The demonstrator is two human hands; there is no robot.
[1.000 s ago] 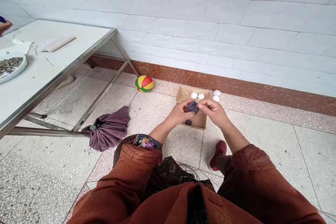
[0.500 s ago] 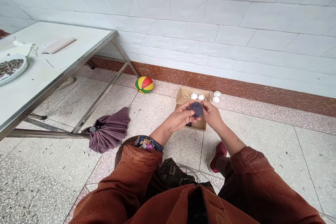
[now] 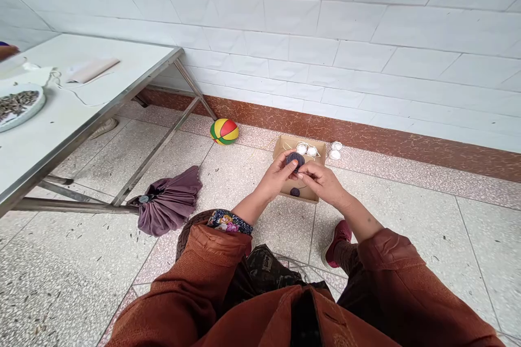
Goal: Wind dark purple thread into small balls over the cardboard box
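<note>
A dark grey-purple ball of yarn (image 3: 296,161) is gripped by my left hand (image 3: 277,176), with the thumb across its front. Close against its right side, my right hand (image 3: 323,183) has its thumb and fingers pinched together, and a dark yarn strand shows near the fingertips. Below both hands, a cardboard box (image 3: 280,146) rests on the floor by the wall. White yarn balls (image 3: 306,149) lie in its far part, and a smaller dark ball of yarn (image 3: 295,192) lies in its near part.
More white yarn balls (image 3: 335,150) sit right of the box. A striped ball (image 3: 224,132) lies by the leg of a metal-framed table (image 3: 134,54), which bears a plate (image 3: 38,108) of dried bits. A folded purple umbrella (image 3: 171,200) is on the floor at left.
My left hand has tilted the yarn ball slightly leftward and up. My right hand has shifted from the ball's upper right side down to its lower right. The small dark ball is more exposed.
</note>
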